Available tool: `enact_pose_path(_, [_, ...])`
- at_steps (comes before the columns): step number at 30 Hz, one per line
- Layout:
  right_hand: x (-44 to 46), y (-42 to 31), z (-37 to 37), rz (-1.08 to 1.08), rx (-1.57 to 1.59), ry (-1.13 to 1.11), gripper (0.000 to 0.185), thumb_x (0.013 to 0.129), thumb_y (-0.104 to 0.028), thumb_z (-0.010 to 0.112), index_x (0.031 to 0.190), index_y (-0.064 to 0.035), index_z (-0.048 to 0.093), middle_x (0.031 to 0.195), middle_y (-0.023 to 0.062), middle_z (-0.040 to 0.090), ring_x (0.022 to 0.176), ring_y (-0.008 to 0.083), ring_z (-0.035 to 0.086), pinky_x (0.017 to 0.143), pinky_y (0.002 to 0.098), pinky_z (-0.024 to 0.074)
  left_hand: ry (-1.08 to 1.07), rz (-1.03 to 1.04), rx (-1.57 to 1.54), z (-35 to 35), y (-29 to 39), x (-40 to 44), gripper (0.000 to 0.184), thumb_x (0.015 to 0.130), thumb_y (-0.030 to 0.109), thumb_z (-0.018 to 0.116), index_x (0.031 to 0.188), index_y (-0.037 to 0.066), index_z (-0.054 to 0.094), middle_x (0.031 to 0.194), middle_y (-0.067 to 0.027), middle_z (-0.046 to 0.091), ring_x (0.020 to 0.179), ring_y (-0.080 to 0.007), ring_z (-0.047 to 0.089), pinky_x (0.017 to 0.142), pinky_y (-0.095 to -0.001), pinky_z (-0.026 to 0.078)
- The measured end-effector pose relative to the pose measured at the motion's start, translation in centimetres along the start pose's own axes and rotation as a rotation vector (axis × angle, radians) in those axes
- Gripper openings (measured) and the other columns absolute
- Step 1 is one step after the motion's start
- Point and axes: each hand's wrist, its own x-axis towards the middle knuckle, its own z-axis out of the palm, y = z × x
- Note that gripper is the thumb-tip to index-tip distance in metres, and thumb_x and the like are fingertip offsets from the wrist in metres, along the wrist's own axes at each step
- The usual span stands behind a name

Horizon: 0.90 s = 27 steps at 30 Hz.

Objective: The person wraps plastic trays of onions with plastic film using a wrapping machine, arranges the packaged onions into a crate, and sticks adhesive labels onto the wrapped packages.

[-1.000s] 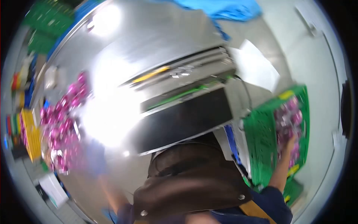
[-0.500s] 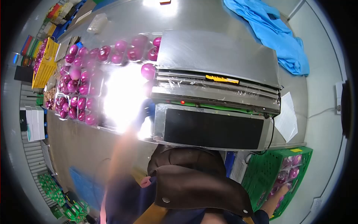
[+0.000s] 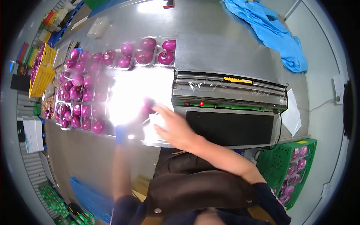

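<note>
My right hand (image 3: 173, 129) reaches across the glaring steel worktop, thumb and fingers spread. Its fingertips are at a blurred red onion (image 3: 147, 105); whether they touch it, or a clear tray around it, I cannot tell through the glare. Lower left, at the table's front edge, my left hand (image 3: 120, 135) is smeared by motion, with something blue on it, and its fingers do not show. Red onions in clear trays (image 3: 146, 50) line the back of the worktop. More onion trays (image 3: 75, 92) crowd its left end. Right of my hands stands a film-wrapping machine (image 3: 228, 90) with a lit red lamp and a black plate (image 3: 229, 128).
A green crate (image 3: 279, 161) with wrapped onions stands low at my right. Blue cloth (image 3: 268, 30) lies at the back right, a white sheet (image 3: 291, 112) beside the machine. A yellow crate (image 3: 42, 73) of onions is at far left. Clear plastic (image 3: 98, 27) lies at the back.
My right hand has come up from the green crate to the worktop. My left hand has drawn back left, toward the front edge. The view has shifted slightly.
</note>
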Motion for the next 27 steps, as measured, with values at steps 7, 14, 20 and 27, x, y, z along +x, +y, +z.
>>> enact_pose_path(7, [9.5,11.2,14.0,0.458,-0.156,0.054,0.069,0.078,-0.056,0.059,0.103,0.0079,0.058,0.085,0.0238,0.064,0.079,0.0357,0.065,0.074,0.0419,0.051,0.264,-0.312,-1.179,-3.9,2.6,-5.9,0.017,0.076,0.012,0.057,0.085,0.003,0.069,0.07,-0.0027,0.061,0.056,-0.0094,0.052,0.048,-0.0242,0.038])
enact_pose_path(14, [6.0,-2.6,-3.1,0.233,-0.105,0.125,0.062,0.079,-0.054,0.06,0.102,0.0033,0.057,0.083,0.0207,0.065,0.079,0.0365,0.064,0.072,0.0447,0.0497,0.329,0.087,-1.303,-14.4,12.7,-6.0,0.028,0.077,0.008,0.052,0.098,-0.003,0.067,0.066,-0.0019,0.059,0.052,-0.0086,0.051,0.048,-0.0212,0.039])
enact_pose_path(20, [2.8,0.6,-20.6,0.255,-0.227,0.732,0.065,0.079,-0.052,0.06,0.112,0.0038,0.057,0.102,0.024,0.064,0.099,0.0352,0.062,0.087,0.039,0.0464,-0.002,0.496,-1.169,-16.8,36.3,2.7,0.034,0.082,0.009,0.056,0.112,-0.007,0.061,0.077,-0.0083,0.065,0.06,-0.0127,0.06,0.057,-0.0233,0.046])
enact_pose_path(27, [-2.1,6.2,-29.8,0.482,-0.077,0.668,0.058,0.085,-0.042,0.061,0.117,0.0059,0.055,0.102,0.018,0.065,0.086,0.0181,0.064,0.072,0.0266,0.051,-0.348,0.446,-0.943,-14.7,46.8,3.9,0.032,0.08,0.008,0.058,0.107,-0.007,0.062,0.076,-0.0079,0.064,0.061,-0.0136,0.061,0.055,-0.0244,0.048])
